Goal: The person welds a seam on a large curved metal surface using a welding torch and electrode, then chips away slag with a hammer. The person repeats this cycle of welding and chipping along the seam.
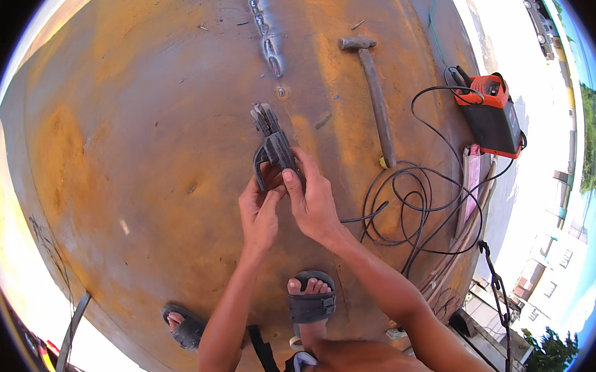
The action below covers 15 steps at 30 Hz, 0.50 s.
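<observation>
Left hand (259, 215) and right hand (314, 202) both grip the black electrode holder (278, 146), apparently to keep it steady

I see a dark, scuffed welding clamp (278, 148), its nose (264, 118) pointing away and leaning slightly left, curved lever (258, 164) leftward, held between the left hand (259, 214) and right hand (315, 202).

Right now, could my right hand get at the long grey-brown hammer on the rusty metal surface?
Probably yes: nothing appears to stand between your right hand and the hammer. But that hand is holding the black clamp-like tool, so it would have to let go first.
</observation>
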{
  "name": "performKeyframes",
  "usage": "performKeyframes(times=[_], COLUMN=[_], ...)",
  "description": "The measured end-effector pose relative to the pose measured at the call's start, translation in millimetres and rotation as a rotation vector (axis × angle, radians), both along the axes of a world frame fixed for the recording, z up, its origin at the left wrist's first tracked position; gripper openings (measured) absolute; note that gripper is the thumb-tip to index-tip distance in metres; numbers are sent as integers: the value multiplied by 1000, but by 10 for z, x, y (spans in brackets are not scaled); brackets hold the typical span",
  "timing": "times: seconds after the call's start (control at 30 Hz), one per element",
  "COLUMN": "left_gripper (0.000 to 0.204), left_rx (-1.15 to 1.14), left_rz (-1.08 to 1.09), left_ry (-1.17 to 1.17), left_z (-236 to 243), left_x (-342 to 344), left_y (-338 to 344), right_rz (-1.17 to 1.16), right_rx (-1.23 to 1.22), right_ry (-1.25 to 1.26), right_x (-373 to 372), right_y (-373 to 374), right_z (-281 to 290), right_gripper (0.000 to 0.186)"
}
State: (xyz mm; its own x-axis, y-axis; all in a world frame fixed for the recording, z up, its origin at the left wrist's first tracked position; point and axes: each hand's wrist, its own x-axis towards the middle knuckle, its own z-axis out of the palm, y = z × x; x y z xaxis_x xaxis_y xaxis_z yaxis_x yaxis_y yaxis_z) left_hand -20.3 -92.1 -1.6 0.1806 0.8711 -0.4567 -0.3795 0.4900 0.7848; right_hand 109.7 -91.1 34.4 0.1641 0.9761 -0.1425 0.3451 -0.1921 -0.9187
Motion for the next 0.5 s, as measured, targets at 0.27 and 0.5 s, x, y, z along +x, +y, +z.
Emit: performKeyframes(times=[0.27,0.5], left_gripper=[54,59], left_rx=[37,64], left_rz=[43,-53], left_ry=[61,49], left_z=[28,50], left_x=[-185,-100], left_y=[-127,-62], right_rz=[3,-26], right_rx=[-33,6], right_ry=[92,71], right_x=[-212,-108], right_y=[-91,-24], right_z=[-2,-38], right_gripper=[46,48])
